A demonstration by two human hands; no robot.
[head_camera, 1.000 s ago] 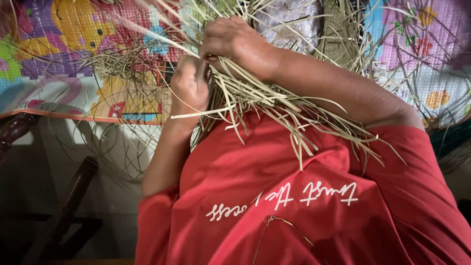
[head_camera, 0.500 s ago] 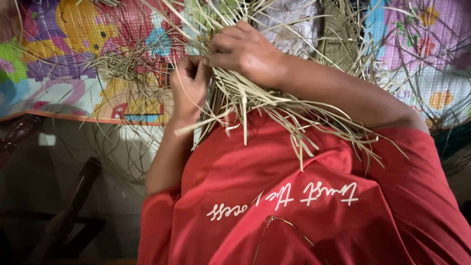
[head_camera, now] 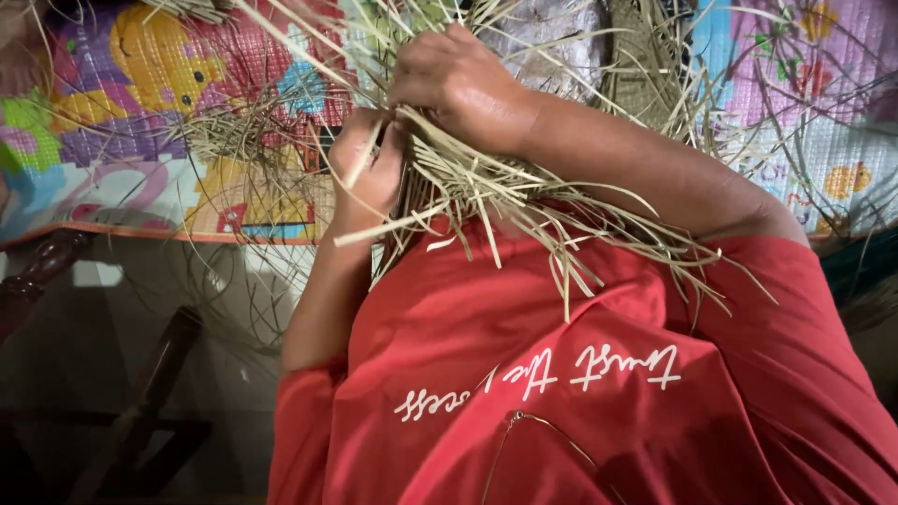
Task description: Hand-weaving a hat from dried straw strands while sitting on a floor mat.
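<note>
A person in a red shirt (head_camera: 599,374) with white script lettering works a loose bundle of pale straw strips (head_camera: 524,201) held close above the chest, seen from a camera on the head looking down. The left hand (head_camera: 367,166) sits at the left of the bundle, its grip curled narrow around a few strips, with one strip running up between the fingers. The right hand (head_camera: 460,86) lies just above and to the right, touching the left hand, its grip closed down over the thick part of the bundle, knuckles facing the camera. From both hands the strips fan out: many hang down and to the right across the right forearm and onto the shirt, while others stick up and outward toward the top of the view. Beyond the hands lies a colourful foam play mat (head_camera: 122,112) with cartoon animal pictures in yellow, pink, purple and blue, and more loose strips are scattered over it (head_camera: 234,140). Near the top right, partly hidden by the strips, is what looks like a flat woven piece (head_camera: 645,65). At the lower left, on the dim floor, stand dark wooden furniture legs (head_camera: 150,393).
</note>
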